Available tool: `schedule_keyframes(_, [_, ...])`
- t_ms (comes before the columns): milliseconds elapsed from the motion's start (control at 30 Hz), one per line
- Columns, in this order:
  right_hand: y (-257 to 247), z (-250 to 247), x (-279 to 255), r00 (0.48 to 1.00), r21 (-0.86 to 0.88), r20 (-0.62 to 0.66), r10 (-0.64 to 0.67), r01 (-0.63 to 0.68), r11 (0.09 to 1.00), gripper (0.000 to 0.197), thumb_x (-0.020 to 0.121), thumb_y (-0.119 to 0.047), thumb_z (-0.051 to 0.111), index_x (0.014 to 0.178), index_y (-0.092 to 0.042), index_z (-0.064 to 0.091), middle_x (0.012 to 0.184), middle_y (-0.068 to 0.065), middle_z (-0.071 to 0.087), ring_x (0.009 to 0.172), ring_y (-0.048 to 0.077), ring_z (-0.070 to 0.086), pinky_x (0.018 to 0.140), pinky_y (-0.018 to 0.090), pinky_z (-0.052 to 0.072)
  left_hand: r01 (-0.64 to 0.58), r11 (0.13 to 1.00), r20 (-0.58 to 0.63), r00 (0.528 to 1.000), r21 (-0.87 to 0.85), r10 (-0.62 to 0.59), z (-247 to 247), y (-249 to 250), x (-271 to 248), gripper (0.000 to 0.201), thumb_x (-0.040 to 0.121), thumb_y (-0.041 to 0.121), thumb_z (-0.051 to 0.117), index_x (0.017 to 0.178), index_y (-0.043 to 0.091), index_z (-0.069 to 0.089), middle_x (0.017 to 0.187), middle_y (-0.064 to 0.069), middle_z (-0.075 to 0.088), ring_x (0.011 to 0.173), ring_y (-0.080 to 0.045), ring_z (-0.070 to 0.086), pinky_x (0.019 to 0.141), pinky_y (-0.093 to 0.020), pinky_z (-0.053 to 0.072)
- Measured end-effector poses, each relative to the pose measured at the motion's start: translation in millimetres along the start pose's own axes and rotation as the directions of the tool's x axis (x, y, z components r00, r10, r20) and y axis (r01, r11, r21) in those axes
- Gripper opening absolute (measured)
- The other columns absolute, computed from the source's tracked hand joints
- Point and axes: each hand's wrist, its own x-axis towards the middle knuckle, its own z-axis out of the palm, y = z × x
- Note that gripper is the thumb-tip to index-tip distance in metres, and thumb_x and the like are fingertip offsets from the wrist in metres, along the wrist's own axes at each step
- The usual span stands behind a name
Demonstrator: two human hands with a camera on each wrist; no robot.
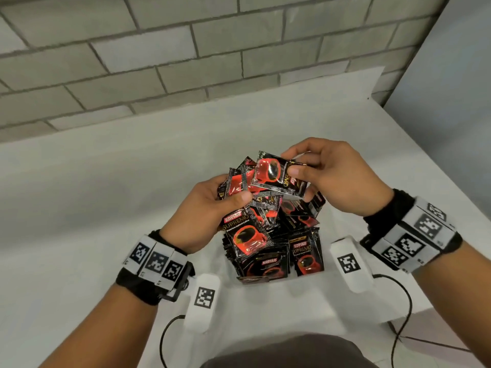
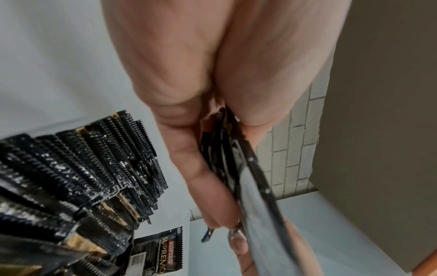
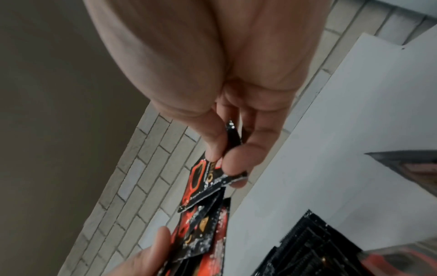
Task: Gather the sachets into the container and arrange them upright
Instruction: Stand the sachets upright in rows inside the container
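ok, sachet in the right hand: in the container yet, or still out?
Out. The right hand pinches the sachet in the air above the packed sachets, beside the bundle in the left hand.

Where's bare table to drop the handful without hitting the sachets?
Bare white table lies left of the left hand, reaching back to the brick wall; another bare strip lies beyond the right hand toward the table's far right corner. Crowded: the centre, where packed sachets stand under both hands, and the near edge with the two white tagged blocks.
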Motion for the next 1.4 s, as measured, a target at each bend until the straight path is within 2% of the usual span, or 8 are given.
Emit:
schedule_keyframes(233, [5.0, -6.8, -7.4, 0.997, -0.036, 0.065, -0.046, 0.049, 0.998, 0.021, 0.097, -0.011, 0.064, 0.113, -0.022, 0.073, 0.099, -0.006, 0.078, 0.053, 0.023, 0.062, 0.064, 0.035, 0.057, -0.031, 0.999, -0.071, 0.997, 0.033, 0.033, 10.0, 2.8, 5.7, 0.044, 0.085, 0.021, 0.072, 0.126, 0.007, 0.065, 0.116, -0.015, 0.075, 0.108, -0.035, 0.072, 0.101, -0.057, 0.053])
schedule_keyframes(467, [8.6, -32.1, 7.0, 0.981, 0.148, -0.189, 0.043, -0.015, 0.989, 0.015, 0.089, -0.005, 0.074, 0.102, -0.007, 0.066, 0.086, 0.027, 0.07, 0.07, 0.042, 0.072, 0.059, 0.051, 0.062, -0.128, 0.964, -0.268, 0.945, 0.233, 0.19, -16.0, 14.2, 8.0, 0.013, 0.093, 0.014, 0.072, 0.107, 0.015, 0.072, 0.101, -0.008, 0.079, 0.095, -0.03, 0.076, 0.094, -0.057, 0.057])
schedule_keyframes(533, [14.6, -41.1, 13.8, 0.979, 0.071, -0.196, 0.046, -0.033, 0.997, 0.017, 0.085, -0.001, 0.077, 0.097, -0.008, 0.067, 0.086, 0.022, 0.072, 0.071, 0.036, 0.074, 0.069, 0.045, 0.064, -0.125, 0.97, -0.324, 0.927, 0.21, 0.19, -33.3, 16.0, 5.1, 0.015, 0.092, 0.016, 0.074, 0.107, 0.016, 0.072, 0.101, -0.008, 0.079, 0.094, -0.031, 0.076, 0.093, -0.056, 0.058])
schedule_keyframes(667, [26.4, -35.0, 23.3, 0.991, -0.399, -0.12, -0.051, -0.001, 0.917, 0.026, 0.081, -0.004, 0.077, 0.092, -0.027, 0.073, 0.084, -0.006, 0.075, 0.075, 0.01, 0.071, 0.075, 0.01, 0.051, -0.102, 0.981, -0.347, 0.925, 0.165, 0.155, -55.0, 9.3, -7.4, 0.035, 0.072, 0.042, 0.083, 0.104, 0.028, 0.076, 0.105, -0.01, 0.078, 0.096, -0.034, 0.076, 0.093, -0.058, 0.056])
schedule_keyframes(900, [33.9, -7.4, 41.2, 0.988, -0.707, 0.077, -0.135, 0.15, 0.691, 0.016, 0.085, -0.007, 0.07, 0.095, -0.02, 0.071, 0.088, -0.002, 0.07, 0.08, 0.018, 0.064, 0.073, 0.029, 0.051, -0.084, 0.988, -0.333, 0.935, 0.128, 0.123, -48.8, -4.6, -18.3, 0.026, 0.083, 0.026, 0.076, 0.109, 0.022, 0.074, 0.105, -0.011, 0.078, 0.095, -0.035, 0.076, 0.091, -0.059, 0.057])
schedule_keyframes(1033, [36.4, 5.6, 51.7, 0.981, -0.814, 0.182, -0.069, 0.19, 0.549, 0.01, 0.087, -0.014, 0.071, 0.095, -0.017, 0.068, 0.094, 0.001, 0.063, 0.086, 0.023, 0.06, 0.072, 0.033, 0.048, -0.085, 0.99, -0.334, 0.935, 0.11, 0.117, -49.2, -4.3, -20.3, 0.026, 0.086, 0.023, 0.072, 0.111, 0.02, 0.073, 0.106, -0.011, 0.078, 0.096, -0.034, 0.076, 0.09, -0.055, 0.057])
schedule_keyframes(1200, [39.1, 16.6, 63.2, 0.974, -0.801, 0.227, -0.004, 0.189, 0.568, 0.02, 0.084, -0.008, 0.072, 0.089, -0.019, 0.057, 0.086, 0.001, 0.06, 0.083, 0.023, 0.058, 0.069, 0.031, 0.045, -0.081, 0.99, -0.322, 0.94, 0.115, 0.114, -48.8, -4.6, -20.3, 0.024, 0.09, 0.019, 0.07, 0.114, 0.016, 0.071, 0.105, -0.009, 0.079, 0.095, -0.032, 0.077, 0.081, -0.047, 0.062])
schedule_keyframes(1400, [41.0, 13.7, 64.8, 0.966, -0.795, 0.258, -0.016, 0.221, 0.565, 0.017, 0.089, -0.004, 0.063, 0.098, -0.013, 0.074, 0.096, 0.002, 0.069, 0.092, 0.02, 0.061, 0.078, 0.027, 0.045, -0.071, 0.99, -0.3, 0.948, 0.12, 0.105, -48.1, -3.9, -20.6, 0.025, 0.091, 0.018, 0.069, 0.115, 0.016, 0.07, 0.105, -0.009, 0.079, 0.093, -0.031, 0.077, 0.074, -0.045, 0.064])
